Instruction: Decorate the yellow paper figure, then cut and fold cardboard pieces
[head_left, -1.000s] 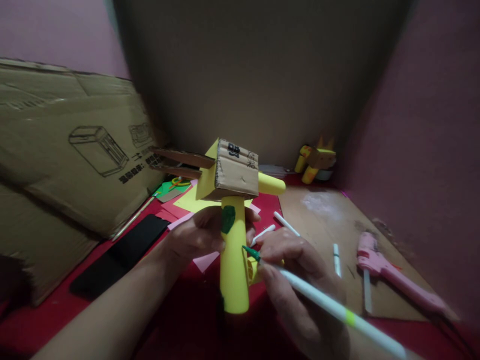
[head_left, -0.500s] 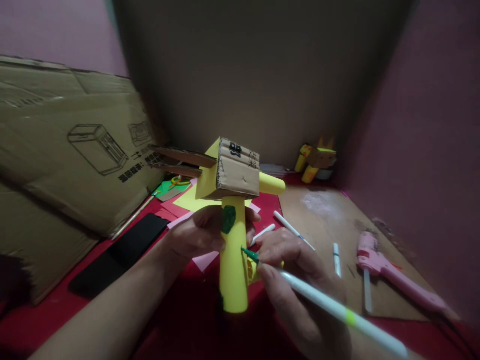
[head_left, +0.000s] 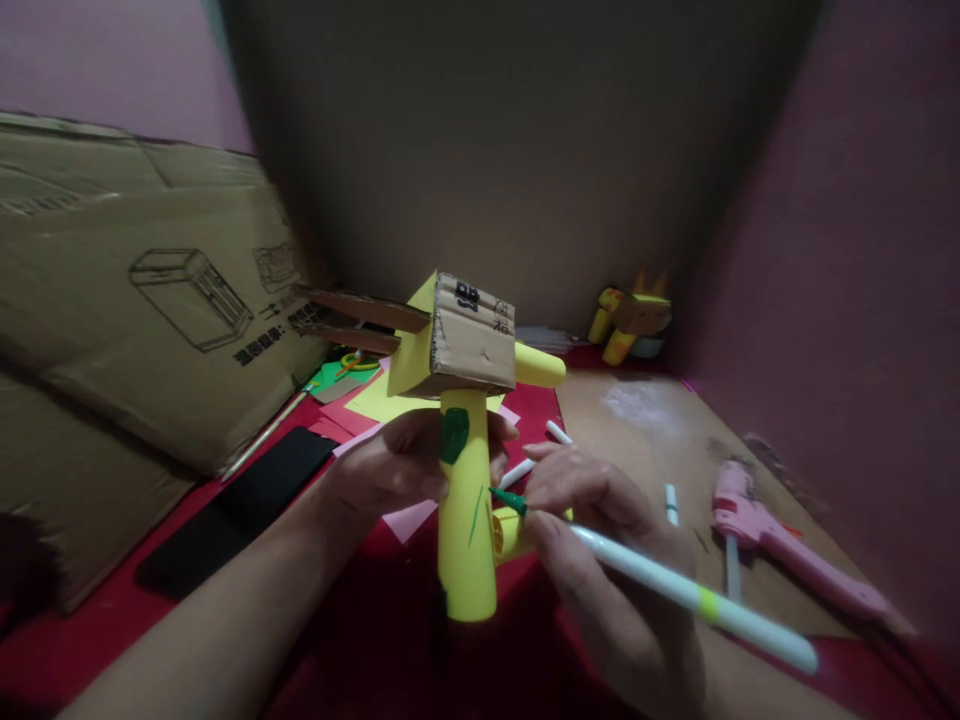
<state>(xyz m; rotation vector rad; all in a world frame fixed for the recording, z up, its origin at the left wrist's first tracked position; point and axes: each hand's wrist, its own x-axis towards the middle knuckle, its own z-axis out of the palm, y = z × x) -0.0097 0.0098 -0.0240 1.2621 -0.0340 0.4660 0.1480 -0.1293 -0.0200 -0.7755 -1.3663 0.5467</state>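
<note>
A cardboard craft figure (head_left: pixel 474 345) with a box body, yellow paper tubes and two long cardboard strips is held up in front of me. My left hand (head_left: pixel 397 462) is closed around its nearest yellow tube (head_left: pixel 465 580), with some fingers hidden behind it. That tube bears a filled dark green patch (head_left: pixel 454 436) and, below it, a thin green line (head_left: pixel 475 515). Between thumb and fingers, my right hand (head_left: pixel 600 540) grips a white marker (head_left: pixel 645 572) with a green tip. The tip is at the tube's right edge; whether it touches I cannot tell.
On the right, a pink glue gun (head_left: pixel 787 550) lies on a brown board (head_left: pixel 645 430), near a white marker cap (head_left: pixel 671 504). Left are a black phone (head_left: pixel 240 510), coloured papers (head_left: pixel 352 415) and a large cardboard sheet (head_left: pixel 97 300). Another yellow figure (head_left: pixel 637 318) stands behind.
A thin green line now shows on the near tube where there was none. My right hand and the marker have shifted slightly; the left hand keeps its hold.
</note>
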